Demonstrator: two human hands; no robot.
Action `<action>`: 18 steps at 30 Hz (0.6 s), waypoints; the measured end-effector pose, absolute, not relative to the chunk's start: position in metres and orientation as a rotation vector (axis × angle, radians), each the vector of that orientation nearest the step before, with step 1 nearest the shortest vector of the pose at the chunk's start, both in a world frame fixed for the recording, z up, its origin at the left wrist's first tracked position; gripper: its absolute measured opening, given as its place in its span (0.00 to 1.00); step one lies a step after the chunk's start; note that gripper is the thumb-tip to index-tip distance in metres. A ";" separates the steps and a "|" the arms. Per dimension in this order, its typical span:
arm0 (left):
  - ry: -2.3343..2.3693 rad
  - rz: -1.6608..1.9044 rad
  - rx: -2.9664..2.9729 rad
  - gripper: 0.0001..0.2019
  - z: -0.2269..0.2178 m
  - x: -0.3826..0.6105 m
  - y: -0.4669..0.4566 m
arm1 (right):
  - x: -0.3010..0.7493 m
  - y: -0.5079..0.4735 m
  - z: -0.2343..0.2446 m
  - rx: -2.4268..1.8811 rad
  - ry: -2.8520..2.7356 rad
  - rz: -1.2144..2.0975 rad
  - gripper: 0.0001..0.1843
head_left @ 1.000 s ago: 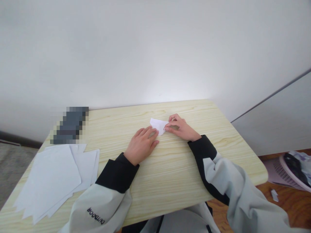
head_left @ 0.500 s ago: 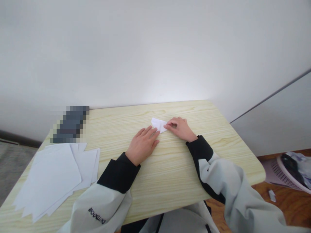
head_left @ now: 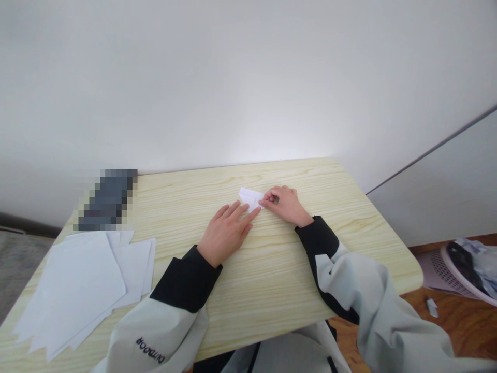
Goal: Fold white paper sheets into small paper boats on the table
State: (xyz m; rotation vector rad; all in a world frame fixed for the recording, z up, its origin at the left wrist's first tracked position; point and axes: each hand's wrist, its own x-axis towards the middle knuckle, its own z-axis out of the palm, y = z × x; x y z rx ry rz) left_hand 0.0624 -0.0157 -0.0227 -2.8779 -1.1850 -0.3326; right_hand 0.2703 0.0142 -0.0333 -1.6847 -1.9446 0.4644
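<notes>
A small folded piece of white paper [head_left: 248, 197] lies on the light wooden table [head_left: 272, 269] near its far middle. My left hand [head_left: 227, 232] rests flat on the table with its fingers stretched out, the fingertips pressing on the paper's near edge. My right hand [head_left: 285, 204] is curled, its fingertips pinched on the paper's right end and pressing it down.
A loose stack of white paper sheets [head_left: 85, 285] lies at the table's left front. A blurred dark object [head_left: 106, 199] sits at the far left edge. A pale basket [head_left: 462, 274] stands on the wooden floor to the right. A white wall is behind the table.
My right hand has lowered the paper's right end flat onto the table and slid slightly left. My left fingers have stretched further along the paper's near edge.
</notes>
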 end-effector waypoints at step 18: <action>-1.158 -0.300 -2.836 0.18 -0.022 0.064 -0.016 | 0.269 0.015 -0.031 -1.731 -1.933 0.473 0.10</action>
